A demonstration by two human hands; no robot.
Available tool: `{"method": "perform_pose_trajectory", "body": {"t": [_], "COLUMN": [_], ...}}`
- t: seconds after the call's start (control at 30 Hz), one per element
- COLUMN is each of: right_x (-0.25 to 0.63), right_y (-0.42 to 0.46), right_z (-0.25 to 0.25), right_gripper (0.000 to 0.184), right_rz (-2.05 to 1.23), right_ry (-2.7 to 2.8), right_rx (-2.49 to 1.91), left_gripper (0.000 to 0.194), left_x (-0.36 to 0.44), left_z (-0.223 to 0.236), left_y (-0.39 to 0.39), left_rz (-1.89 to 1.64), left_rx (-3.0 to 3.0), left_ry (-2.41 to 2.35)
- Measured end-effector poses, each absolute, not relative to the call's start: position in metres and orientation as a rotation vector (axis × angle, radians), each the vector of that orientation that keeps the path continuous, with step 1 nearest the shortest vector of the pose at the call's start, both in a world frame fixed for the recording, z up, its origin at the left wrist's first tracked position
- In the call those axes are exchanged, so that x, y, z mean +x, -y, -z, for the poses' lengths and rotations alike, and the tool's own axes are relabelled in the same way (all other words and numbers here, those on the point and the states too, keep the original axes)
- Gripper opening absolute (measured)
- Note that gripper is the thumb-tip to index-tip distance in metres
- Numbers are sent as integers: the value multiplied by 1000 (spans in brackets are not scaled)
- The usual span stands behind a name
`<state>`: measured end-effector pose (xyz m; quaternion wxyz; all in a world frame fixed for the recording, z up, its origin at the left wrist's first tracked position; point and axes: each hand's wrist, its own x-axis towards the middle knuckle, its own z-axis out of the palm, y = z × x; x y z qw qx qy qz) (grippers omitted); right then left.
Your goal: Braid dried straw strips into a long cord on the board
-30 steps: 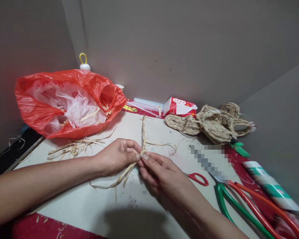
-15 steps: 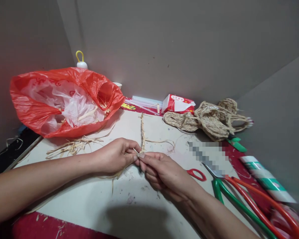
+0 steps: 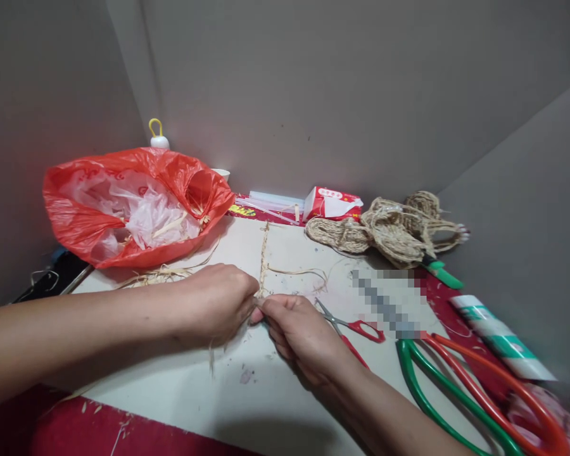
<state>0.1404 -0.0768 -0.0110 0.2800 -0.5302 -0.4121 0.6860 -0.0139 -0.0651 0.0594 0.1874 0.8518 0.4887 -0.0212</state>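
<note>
A thin straw braid (image 3: 264, 253) runs away from me across the white board, its near end between my two hands. My left hand (image 3: 216, 301) is closed at that end with its back turned up, so its fingertips are mostly hidden. Thumb and index finger of my right hand (image 3: 299, 329) pinch the near end from the other side, almost touching the left. A loose strand (image 3: 297, 272) curves off the braid to the right. Below my left hand, frayed straw ends (image 3: 212, 356) hang down. Behind my left hand lies a pile of loose straw strands (image 3: 164, 274).
A red plastic bag (image 3: 80, 221) holding white plastic and straw stands back left. Small red-handled scissors (image 3: 361, 329) lie beside my right hand; large scissors with green and orange handles (image 3: 437, 392) lie farther right. Twine bundles (image 3: 394, 231) and a tissue pack (image 3: 320, 206) are behind.
My left hand has turned over, its back now up and fingers curled under. My right hand has shifted slightly down, still pinching. The view has moved a little, showing more of the small scissors.
</note>
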Motion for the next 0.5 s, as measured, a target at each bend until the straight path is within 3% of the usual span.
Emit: {"method": "perform_pose_trajectory", "body": {"t": [0.17,0.5], "right_x": [140,140], "right_y": [79,83], "right_z": [8,9], "right_gripper": [40,40], "right_rz": [-2052,-2089], "right_ry": [844,798], "right_rx": [-1160,-1047], "left_gripper": [18,20], "left_x": [-5,-10], "left_z": [-46,-25], "left_y": [82,98], "left_rz": [99,205], "left_rx": [2425,2765], "left_ry": [-1392,-1318]}}
